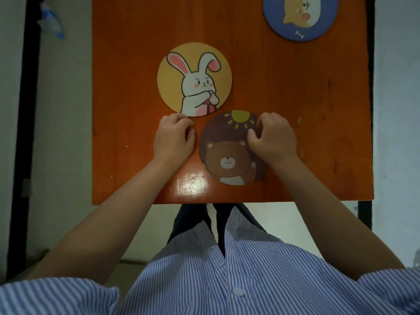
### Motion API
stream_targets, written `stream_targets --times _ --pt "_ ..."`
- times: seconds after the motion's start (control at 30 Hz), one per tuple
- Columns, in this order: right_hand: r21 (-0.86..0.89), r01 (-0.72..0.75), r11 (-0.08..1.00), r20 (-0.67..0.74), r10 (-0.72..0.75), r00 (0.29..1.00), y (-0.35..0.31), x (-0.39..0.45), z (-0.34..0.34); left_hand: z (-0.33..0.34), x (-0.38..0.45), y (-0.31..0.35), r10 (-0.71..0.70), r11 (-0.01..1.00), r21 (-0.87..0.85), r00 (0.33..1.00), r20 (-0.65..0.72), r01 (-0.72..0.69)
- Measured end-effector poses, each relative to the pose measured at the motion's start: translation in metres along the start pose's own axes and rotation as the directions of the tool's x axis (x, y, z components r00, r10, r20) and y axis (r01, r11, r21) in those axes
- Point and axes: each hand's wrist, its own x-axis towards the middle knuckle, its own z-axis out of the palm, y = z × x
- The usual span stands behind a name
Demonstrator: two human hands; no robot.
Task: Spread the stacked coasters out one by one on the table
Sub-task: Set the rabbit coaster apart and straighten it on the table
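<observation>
A brown bear coaster (223, 142) lies flat near the front middle of the orange table (295, 98). My right hand (272, 137) covers its upper right edge, thumb on top and fingers curled over the rim, gripping it. Just left of that coaster, my left hand (173, 137) rests on the table with its fingers curled and nothing in them. A yellow rabbit coaster (172, 83) lies flat just behind my left hand. A blue dog coaster (276, 19) sits at the far right, partly cut off by the frame. I cannot tell whether anything lies under the bear coaster.
The table's front edge (227, 202) runs close below the bear coaster. A bright glare spot (193, 181) shows on the wood near that edge. Small crumbs (299, 120) lie right of my right hand. Pale floor surrounds the table.
</observation>
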Motion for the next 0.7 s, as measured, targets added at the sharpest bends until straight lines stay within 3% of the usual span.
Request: stream_targets --times 0.13,0.27,0.4,0.5,0.6,0.7 --pt "0.014 0.073 0.997 -0.037 -0.072 0.997 -0.049 0.010 0.015 -0.019 0.004 -0.027 0.016 0.999 0.035 1.000 -0.011 -0.016" --pt "0.025 -0.076 0.997 0.033 0.075 0.997 -0.091 0.030 0.034 -0.041 0.013 -0.067 0.042 0.994 0.099 0.998 0.049 -0.047" --pt "-0.018 -0.210 0.978 0.028 0.211 0.977 -0.139 0.043 0.062 -0.061 0.028 -0.111 0.211 0.967 0.115 0.968 0.138 -0.227" --pt "0.014 -0.294 0.956 -0.113 0.293 0.949 -0.178 0.041 0.090 -0.074 0.043 -0.145 0.348 0.919 0.112 0.913 0.214 -0.377" --pt "0.090 -0.391 0.916 -0.282 0.400 0.872 -0.203 0.038 0.111 -0.085 0.057 -0.175 0.480 0.851 0.065 0.823 0.302 -0.520" --pt "0.143 -0.430 0.891 -0.365 0.451 0.814 -0.214 0.037 0.121 -0.092 0.065 -0.199 0.540 0.795 0.027 0.726 0.425 -0.606"
